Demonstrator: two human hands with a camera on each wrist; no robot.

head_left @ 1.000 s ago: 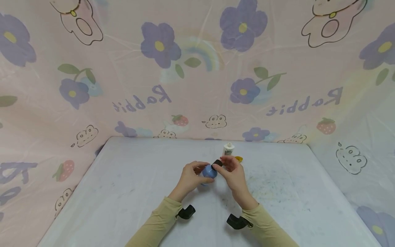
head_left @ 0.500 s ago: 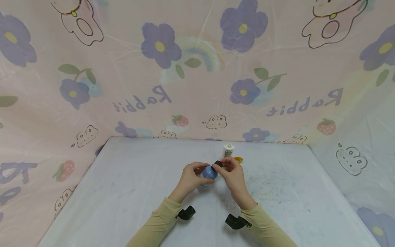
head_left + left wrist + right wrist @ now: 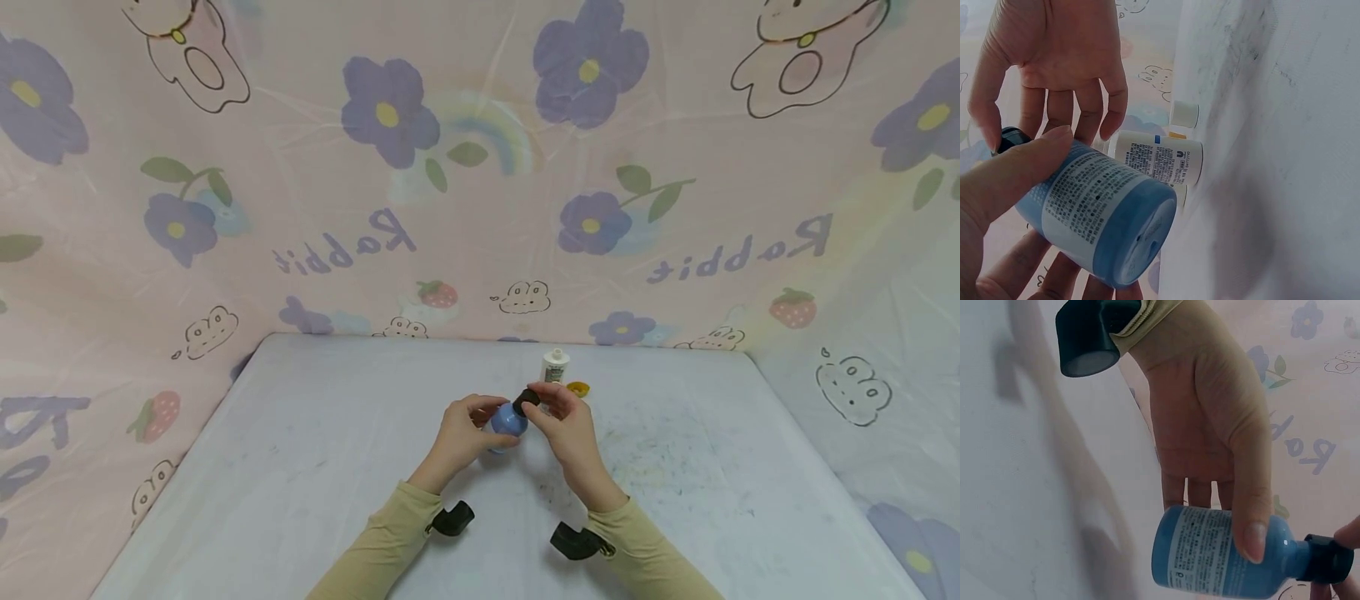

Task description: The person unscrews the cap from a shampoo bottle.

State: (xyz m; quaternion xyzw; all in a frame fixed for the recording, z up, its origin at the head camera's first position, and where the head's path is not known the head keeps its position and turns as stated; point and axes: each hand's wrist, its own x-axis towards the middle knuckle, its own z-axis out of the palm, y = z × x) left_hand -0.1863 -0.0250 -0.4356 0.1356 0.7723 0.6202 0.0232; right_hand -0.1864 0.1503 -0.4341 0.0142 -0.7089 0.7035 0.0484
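Observation:
A blue bottle [image 3: 510,419] with a printed white label and a black cap [image 3: 527,401] is held tilted above the table, its neck pointing up and to the right. My left hand [image 3: 463,429] grips the bottle's body, thumb on the near side and fingers behind it. With thumb and fingers, my right hand [image 3: 568,423] pinches the cap. In the right wrist view the cap [image 3: 1327,559] sits at the end of the bottle's blue neck. The bottle's base [image 3: 1147,240] faces the left wrist camera.
Behind my right hand a white bottle [image 3: 555,367] stands upright, with a yellow object [image 3: 578,389] beside it. A small white cylindrical thing [image 3: 1184,114] shows near that bottle in the left wrist view. Patterned cloth [image 3: 480,250] hangs behind the white table [image 3: 337,433].
My right fingers have shifted a little around the cap, and the cap sits slightly further left. The left hand keeps the bottle almost still.

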